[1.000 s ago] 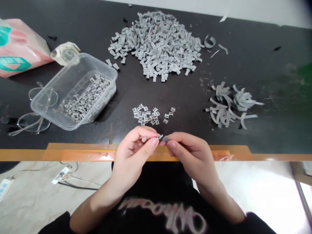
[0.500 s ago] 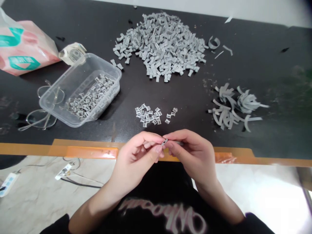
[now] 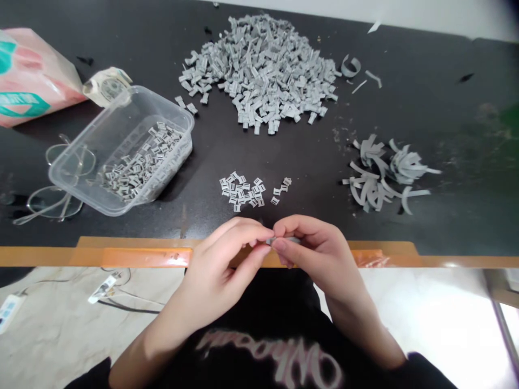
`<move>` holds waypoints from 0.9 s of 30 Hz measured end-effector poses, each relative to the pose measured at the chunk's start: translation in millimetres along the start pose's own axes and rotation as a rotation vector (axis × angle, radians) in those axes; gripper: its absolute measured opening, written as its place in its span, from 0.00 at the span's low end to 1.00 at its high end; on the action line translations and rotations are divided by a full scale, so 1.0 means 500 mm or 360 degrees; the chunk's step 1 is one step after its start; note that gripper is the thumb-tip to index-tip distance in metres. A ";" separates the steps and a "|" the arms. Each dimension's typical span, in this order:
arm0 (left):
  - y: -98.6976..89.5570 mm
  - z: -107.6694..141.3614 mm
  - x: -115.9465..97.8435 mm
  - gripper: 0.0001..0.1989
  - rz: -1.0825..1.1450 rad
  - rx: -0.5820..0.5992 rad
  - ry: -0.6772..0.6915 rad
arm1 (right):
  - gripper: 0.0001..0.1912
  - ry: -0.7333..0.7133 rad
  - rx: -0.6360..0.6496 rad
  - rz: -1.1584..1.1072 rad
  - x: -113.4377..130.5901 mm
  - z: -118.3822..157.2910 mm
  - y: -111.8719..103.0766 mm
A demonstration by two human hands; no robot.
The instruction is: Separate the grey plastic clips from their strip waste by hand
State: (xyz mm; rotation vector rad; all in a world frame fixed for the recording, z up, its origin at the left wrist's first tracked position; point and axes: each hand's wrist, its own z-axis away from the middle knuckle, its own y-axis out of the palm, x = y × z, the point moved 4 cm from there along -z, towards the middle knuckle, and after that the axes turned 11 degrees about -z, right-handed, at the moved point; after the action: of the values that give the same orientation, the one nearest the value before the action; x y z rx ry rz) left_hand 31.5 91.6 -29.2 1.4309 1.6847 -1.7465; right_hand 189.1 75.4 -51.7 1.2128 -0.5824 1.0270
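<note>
The left hand and the right hand are working together just above the table's near edge, both nearly closed. Their fingertips are pinching opposite ends of a short grey plastic strip, with the thumbs and forefingers meeting around it. The strip is being held in the air over orange tape running along that edge.

Directly ahead, a small cluster of cut grey pieces is lying on the black tabletop. A large heap of similar pieces is lying beyond it. Curled grey offcuts are lying to the right. To the left, a clear plastic tub is holding more pieces, and its wall is touching a pair of glasses. A pink-and-teal bag is showing no legible print. The person's black shirt is bearing pale script, upside down in this view and not reliably legible.
</note>
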 end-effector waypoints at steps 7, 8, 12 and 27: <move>0.011 0.010 0.011 0.05 0.0523 -0.0209 -0.0484 | 0.03 -0.0084 0.0039 -0.0263 -0.008 0.003 -0.006; 0.014 0.012 0.012 0.05 0.0627 -0.0210 -0.0564 | 0.03 -0.0071 0.0067 -0.0307 -0.010 0.004 -0.004; 0.026 0.014 0.014 0.03 0.0982 -0.0106 -0.0753 | 0.02 -0.0018 0.0129 -0.0444 -0.017 0.001 0.000; 0.026 0.021 0.016 0.08 0.0778 -0.0203 -0.0556 | 0.06 0.0101 0.0060 -0.0496 -0.038 -0.002 0.015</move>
State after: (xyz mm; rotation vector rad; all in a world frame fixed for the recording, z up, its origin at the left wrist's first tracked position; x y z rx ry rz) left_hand 33.7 82.4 -44.8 1.2563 1.1267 -1.4780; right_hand 173.8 70.4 -64.2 1.2534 -0.3127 0.8113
